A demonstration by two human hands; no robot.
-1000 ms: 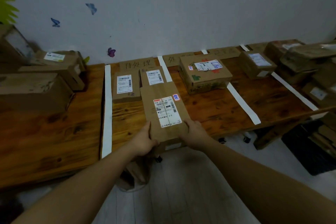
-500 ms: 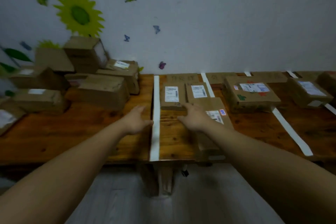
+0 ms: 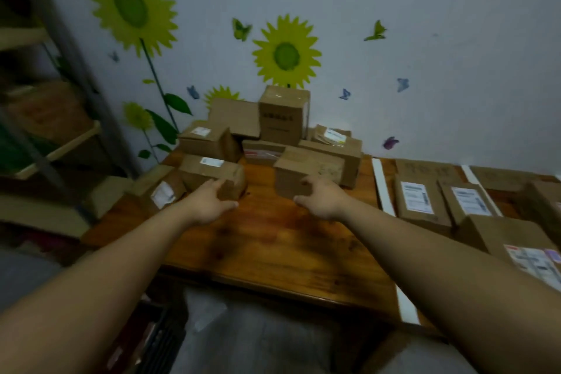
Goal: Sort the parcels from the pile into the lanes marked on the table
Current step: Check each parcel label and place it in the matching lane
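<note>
A pile of brown cardboard parcels [image 3: 282,118] is stacked at the back of the wooden table [image 3: 273,240] against the wall. My left hand [image 3: 212,202] reaches out with relaxed fingers at the front corner of a low labelled parcel [image 3: 209,171]. My right hand [image 3: 323,196] is spread in front of a plain parcel [image 3: 306,173]. Neither hand holds anything, and whether they touch the parcels cannot be told. A white tape strip [image 3: 383,191] marks the first lane on the right. In that lane lie two labelled parcels [image 3: 414,202] and a longer parcel [image 3: 516,247].
A shelf unit [image 3: 51,136] stands to the left of the table, with a tilted parcel [image 3: 164,194] at the table's left end. Cardboard lane signs [image 3: 425,170] lie along the wall. The table's front edge runs just below my forearms.
My view has swung left from the lanes to the pile. Both hands left the long parcel in the first lane and moved left and forward to the pile's front parcels.
</note>
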